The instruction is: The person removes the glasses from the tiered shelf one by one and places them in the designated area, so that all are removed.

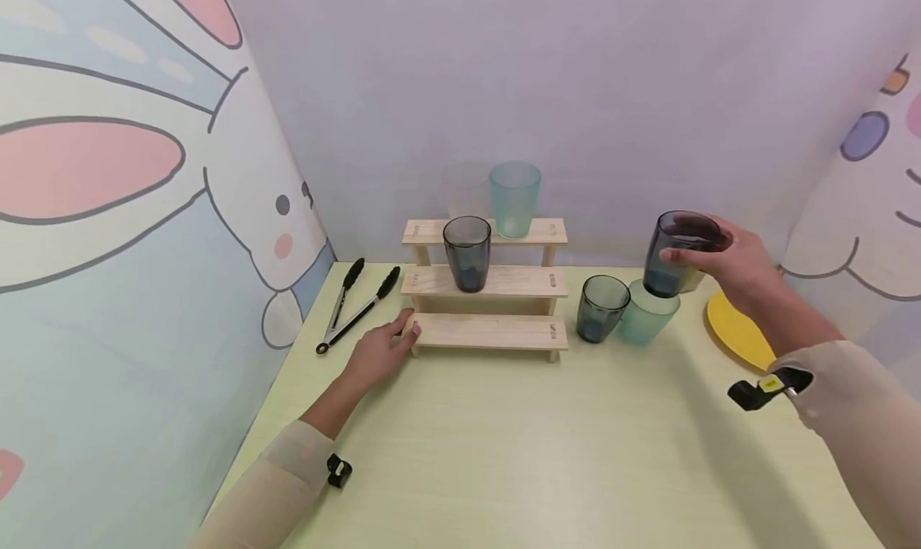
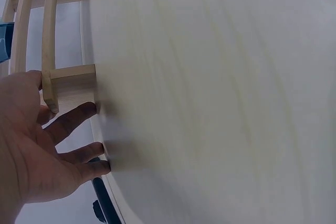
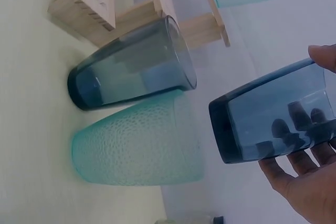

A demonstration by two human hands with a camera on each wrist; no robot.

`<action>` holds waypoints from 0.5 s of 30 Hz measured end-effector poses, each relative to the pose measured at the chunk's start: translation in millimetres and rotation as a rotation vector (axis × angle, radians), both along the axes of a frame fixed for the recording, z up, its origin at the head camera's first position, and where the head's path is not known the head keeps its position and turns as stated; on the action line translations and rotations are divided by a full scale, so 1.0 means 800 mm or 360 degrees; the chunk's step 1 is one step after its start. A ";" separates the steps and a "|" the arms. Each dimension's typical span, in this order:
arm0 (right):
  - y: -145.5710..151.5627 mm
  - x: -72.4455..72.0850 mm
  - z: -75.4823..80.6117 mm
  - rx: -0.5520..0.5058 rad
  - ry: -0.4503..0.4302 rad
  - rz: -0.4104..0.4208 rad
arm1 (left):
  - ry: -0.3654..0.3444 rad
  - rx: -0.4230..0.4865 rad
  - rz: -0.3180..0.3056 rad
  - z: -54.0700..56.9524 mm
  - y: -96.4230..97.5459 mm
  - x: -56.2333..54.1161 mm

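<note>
Your right hand [image 1: 741, 268] grips a dark cup [image 1: 665, 276] near the table's [image 1: 504, 445] back edge; your spread left hand [image 1: 378, 351] touches the rack [image 1: 489, 332].

There are three dark tinted cups [image 1: 468, 255], two teal cups [image 1: 515, 200], one pale translucent cup [image 1: 464, 189], one wooden rack [image 1: 489, 331] with three steps, one pair of tongs [image 1: 362, 312], one yellow plate [image 1: 731, 325], one mostly hidden pale item [image 1: 692, 280], one left hand [image 1: 377, 349] and one right hand [image 1: 741, 263].

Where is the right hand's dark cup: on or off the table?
Off: in the right wrist view, the right hand holds the dark cup clear of the table.
</note>
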State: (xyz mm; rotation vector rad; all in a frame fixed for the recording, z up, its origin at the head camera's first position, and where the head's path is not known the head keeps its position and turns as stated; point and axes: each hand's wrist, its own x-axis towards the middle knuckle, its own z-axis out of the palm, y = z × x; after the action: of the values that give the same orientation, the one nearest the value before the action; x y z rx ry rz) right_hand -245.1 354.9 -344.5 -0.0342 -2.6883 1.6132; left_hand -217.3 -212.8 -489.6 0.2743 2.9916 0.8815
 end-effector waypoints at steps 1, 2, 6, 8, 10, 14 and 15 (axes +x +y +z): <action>0.004 0.001 0.000 0.0007 -0.0007 -0.0003 | -0.0001 -0.0003 0.0002 0.000 0.001 0.000; 0.007 0.001 0.000 0.0003 -0.0015 -0.0011 | -0.0001 -0.0006 0.0004 0.000 0.001 0.000; 0.020 0.004 0.000 0.0008 -0.0047 -0.0045 | -0.0011 0.0026 -0.0007 -0.001 0.000 -0.001; 0.026 0.006 0.001 0.0021 -0.0058 -0.0060 | -0.0008 0.0048 -0.0021 -0.003 -0.002 -0.002; 0.032 0.009 0.002 0.0045 -0.0062 -0.0073 | 0.0025 0.0045 -0.0032 -0.012 -0.007 -0.007; 0.041 0.012 0.002 0.0030 -0.0052 -0.0076 | 0.0058 0.0032 -0.0031 -0.020 -0.011 -0.011; 0.043 0.013 0.002 0.0028 -0.0048 -0.0077 | 0.0053 0.0035 -0.0028 -0.020 -0.011 -0.010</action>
State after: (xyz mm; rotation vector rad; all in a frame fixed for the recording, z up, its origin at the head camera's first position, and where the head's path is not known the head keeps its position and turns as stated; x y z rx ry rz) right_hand -235.0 389.4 -342.7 -0.1233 -2.7012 1.5881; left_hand -225.7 -221.2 -505.4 0.3179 3.0067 0.9177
